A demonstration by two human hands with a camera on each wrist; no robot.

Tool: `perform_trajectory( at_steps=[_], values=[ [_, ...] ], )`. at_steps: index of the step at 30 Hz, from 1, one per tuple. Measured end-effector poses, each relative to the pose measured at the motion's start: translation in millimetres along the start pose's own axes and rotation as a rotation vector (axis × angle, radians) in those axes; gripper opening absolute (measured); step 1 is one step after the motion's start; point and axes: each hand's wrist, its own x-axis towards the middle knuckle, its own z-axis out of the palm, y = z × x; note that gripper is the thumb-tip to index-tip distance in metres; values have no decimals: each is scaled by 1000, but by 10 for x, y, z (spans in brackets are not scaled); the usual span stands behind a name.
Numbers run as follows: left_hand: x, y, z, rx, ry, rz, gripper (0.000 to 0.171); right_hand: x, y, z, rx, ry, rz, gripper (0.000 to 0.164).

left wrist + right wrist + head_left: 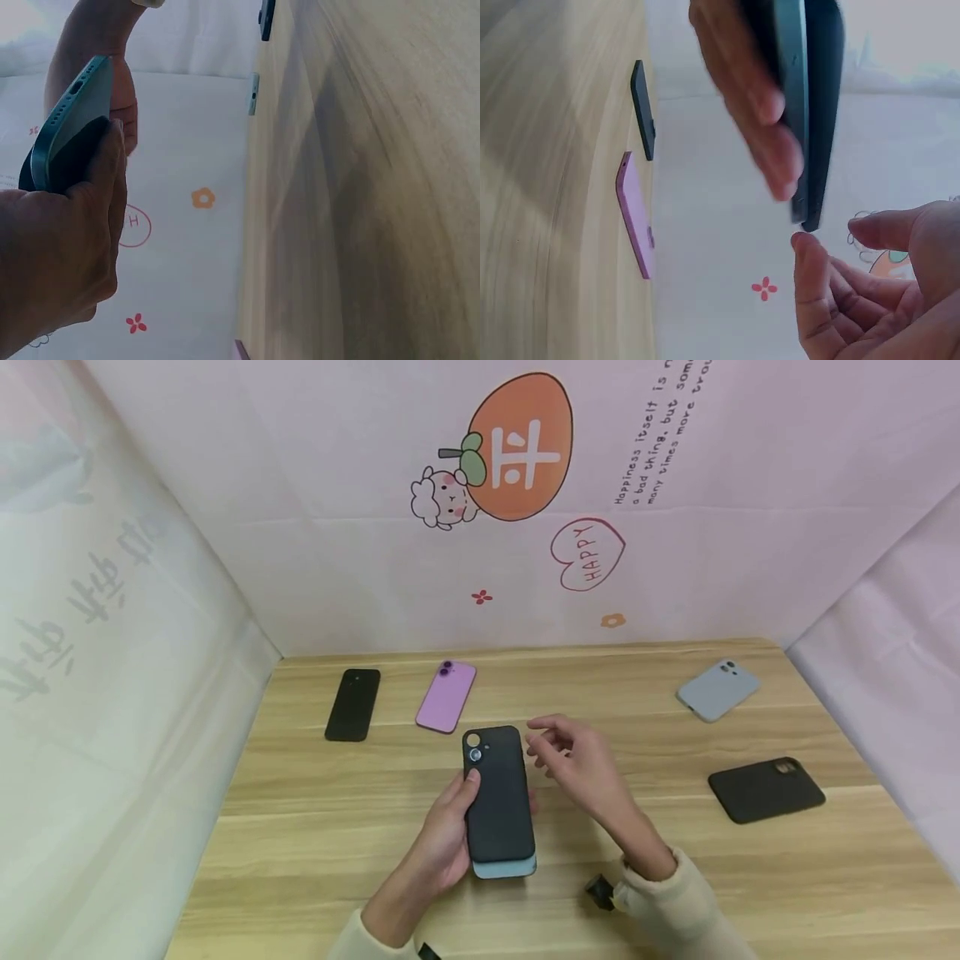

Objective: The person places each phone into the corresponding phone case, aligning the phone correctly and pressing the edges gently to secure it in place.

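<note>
A light blue phone rests in my left hand, its bottom end sticking out below a black phone case that covers its back. One camera hole of the case shows a lens; the upper hole shows a pale surface. My left thumb presses on the case's left edge, and the fingers wrap round from behind. In the right wrist view a narrow gap runs between phone and case. Just off the case's top right corner is my right hand, fingers loosely bent, thumb and forefinger apart, holding nothing.
At the back left lie a black phone and a purple phone. A pale blue phone lies at the back right, with another black case in front of it. Printed white cloth hangs behind the wooden table.
</note>
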Motion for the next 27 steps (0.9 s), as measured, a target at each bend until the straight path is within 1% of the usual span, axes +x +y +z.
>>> perform_trajectory(
  at_steps=[3,6,9,13,16,21,27],
  values=[
    [-21,3,11,26,-25,-5,57,35,64,-12,45,-22,27,23],
    [-36,9,20,9,-107,-4,55,69,117,-16,133,-84,79,27],
    [-52,9,34,4,-153,-5,53,91,147,-10,223,-140,140,31],
    [-62,1,45,12,-160,-11,51,101,156,2,307,-172,191,35],
    [-62,-8,43,23,-157,-14,52,108,154,9,340,-180,204,36],
    [-65,-17,42,32,-163,-23,53,110,160,14,369,-196,189,38],
    [-70,-13,48,26,-173,-27,52,99,172,19,377,-193,169,33]
  ],
)
